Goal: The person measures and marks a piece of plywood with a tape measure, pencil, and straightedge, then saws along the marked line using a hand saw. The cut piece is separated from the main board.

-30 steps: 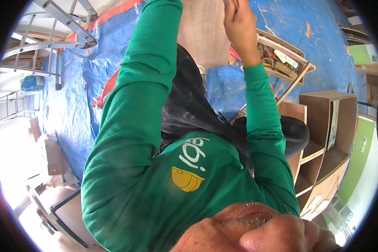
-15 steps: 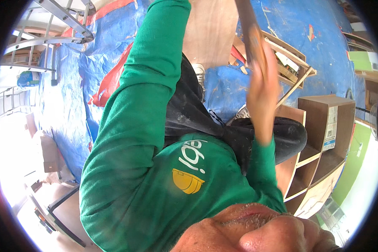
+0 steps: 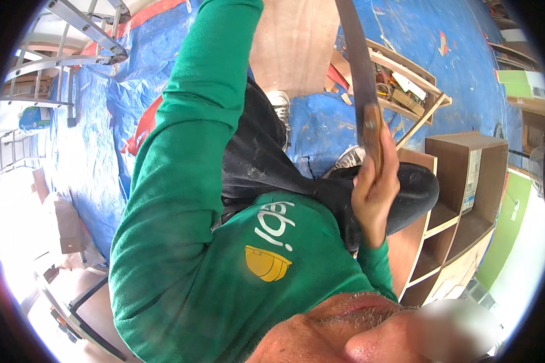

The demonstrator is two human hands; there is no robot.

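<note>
My right hand (image 3: 375, 190) is closed round the wooden handle of a long tool with a dark, flat blade (image 3: 360, 66). The blade points away from me and runs out past the top edge, so its tip is hidden. My left arm (image 3: 194, 121), in a green sleeve, stretches forward and leaves the picture at the top; that hand is out of sight. Between the sleeve and the blade lies a light brown plywood panel (image 3: 297, 48). Whether the blade touches it does not show.
A blue tarp (image 3: 321, 121) covers the floor. Right of the blade lies a wooden tray (image 3: 433, 78) with offcuts and tools. A wooden shelf unit (image 3: 466, 142) stands beside my right knee. An aluminium ladder (image 3: 85, 60) is at the far left, with a chair (image 3: 91, 296) nearer.
My right hand has drawn back toward my body, bringing the blade with it. It was blurred before and is sharper now. My left arm has shifted slightly to the left in the picture.
</note>
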